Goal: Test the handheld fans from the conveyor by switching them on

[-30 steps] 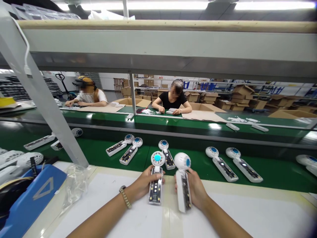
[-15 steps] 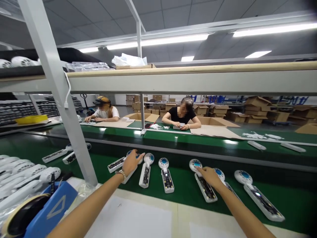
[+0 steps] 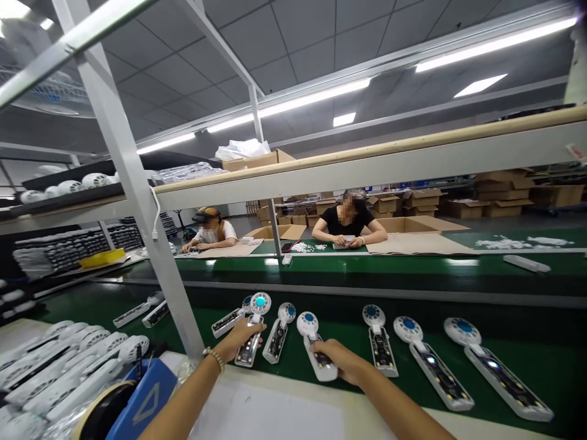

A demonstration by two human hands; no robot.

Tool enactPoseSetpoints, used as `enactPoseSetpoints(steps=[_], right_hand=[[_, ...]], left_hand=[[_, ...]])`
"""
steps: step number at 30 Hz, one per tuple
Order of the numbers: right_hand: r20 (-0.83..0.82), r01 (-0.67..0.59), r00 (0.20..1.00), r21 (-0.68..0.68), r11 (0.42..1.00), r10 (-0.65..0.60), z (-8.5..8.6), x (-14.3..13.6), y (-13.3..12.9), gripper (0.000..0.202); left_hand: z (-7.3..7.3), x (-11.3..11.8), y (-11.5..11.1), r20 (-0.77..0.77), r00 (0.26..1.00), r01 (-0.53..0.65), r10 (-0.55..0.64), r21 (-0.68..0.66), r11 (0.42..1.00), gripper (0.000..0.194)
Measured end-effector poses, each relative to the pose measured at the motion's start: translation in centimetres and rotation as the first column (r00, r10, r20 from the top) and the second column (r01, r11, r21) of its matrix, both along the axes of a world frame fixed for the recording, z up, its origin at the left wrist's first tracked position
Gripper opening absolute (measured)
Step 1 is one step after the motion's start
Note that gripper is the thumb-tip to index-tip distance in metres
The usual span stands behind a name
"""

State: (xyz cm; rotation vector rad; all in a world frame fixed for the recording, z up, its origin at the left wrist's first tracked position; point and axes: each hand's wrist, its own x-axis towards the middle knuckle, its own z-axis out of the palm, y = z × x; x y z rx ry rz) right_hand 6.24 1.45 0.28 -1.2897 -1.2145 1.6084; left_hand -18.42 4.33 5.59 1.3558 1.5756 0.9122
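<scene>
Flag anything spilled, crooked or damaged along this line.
Nothing looks clearly damaged. Small white pieces lie scattered loose, with no tray visible, near the co-worker in black, so they could pass for spilled. The near white devices lie at uneven angles.

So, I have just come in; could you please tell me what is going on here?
The left hand holds a white round-headed device, and the right hand is on a second device; both show circuit parts. Similar devices lie nearby on the green surface. Across from them, a person in a black top handles a pale piece.
</scene>
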Motion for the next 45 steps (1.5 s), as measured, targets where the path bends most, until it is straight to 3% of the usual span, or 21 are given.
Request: enactPoseSetpoints(steps=[3,6,10,13,15,22,30,45], right_hand=[[-0.158,-0.021,0.987,0.013,1.0,0.023,0.9,2.1,-3.2,0.026],[-0.324,0.055,0.945,-0.009,0.998,-0.055,1.2,3.2,-5.9,0.035],[-0.447,0.167,0.876,-0.07,0.983,-0.181,-0.9,4.0,-8.4,0.04],[-0.482,0.199,0.853,-0.058,0.978,-0.202,-2.9,4.6,-9.6,0.04],[-0.485,0.231,0.844,-0.059,0.971,-0.23,-3.4,4.9,-10.1,0.044],[-0.492,0.169,0.852,-0.065,0.983,-0.179,-2.8,5.2,-10.5,0.056],[-0.471,0.181,0.866,-0.019,0.983,-0.168,-3.3,5.4,-10.3,0.054],[-0.432,0.125,0.898,0.077,0.989,-0.08,-2.5,5.6,-10.7,0.055]], left_hand=[[-0.1,2.6,-2.8,0.252,0.967,0.025,-0.026,0.006,1.0,0.034],[-1.5,6.3,-5.3,0.427,0.903,0.07,-0.049,-0.035,0.997,0.031],[-4.9,10.3,-8.2,0.571,0.804,0.251,-0.169,-0.068,0.966,0.029],[-7.5,11.3,-9.3,0.646,0.719,0.366,-0.258,-0.036,0.93,0.035],[-8.4,11.3,-9.6,0.675,0.679,0.411,-0.289,-0.024,0.911,0.034],[-6.9,11.0,-10.5,0.673,0.662,0.44,-0.33,0.007,0.898,0.039],[-7.7,10.9,-10.0,0.662,0.664,0.452,-0.347,0.015,0.892,0.042],[-6.9,10.9,-10.3,0.631,0.692,0.445,-0.351,0.01,0.895,0.043]])
